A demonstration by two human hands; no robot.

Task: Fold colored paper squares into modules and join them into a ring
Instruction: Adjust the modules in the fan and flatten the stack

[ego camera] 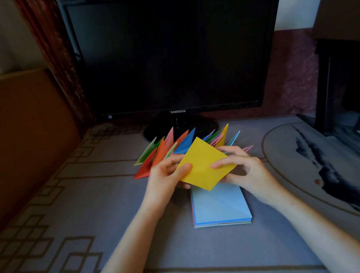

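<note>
A yellow paper square (pixel 203 162) is held above the table, turned like a diamond. My left hand (pixel 166 180) pinches its left corner, thumb on top. My right hand (pixel 246 171) pinches its right corner, thumb on the paper. Below them lies a stack of paper squares (pixel 221 209) with a light blue sheet on top. Behind the hands several folded pointed modules (pixel 171 146) in red, orange, green, blue, pink and yellow lie in a row on the table.
A dark monitor (pixel 173 49) stands at the back, its round foot (pixel 180 127) just behind the modules. The patterned grey table cover (pixel 69 209) spreads all around. A wooden panel (pixel 12 136) rises on the left, dark furniture (pixel 350 70) on the right.
</note>
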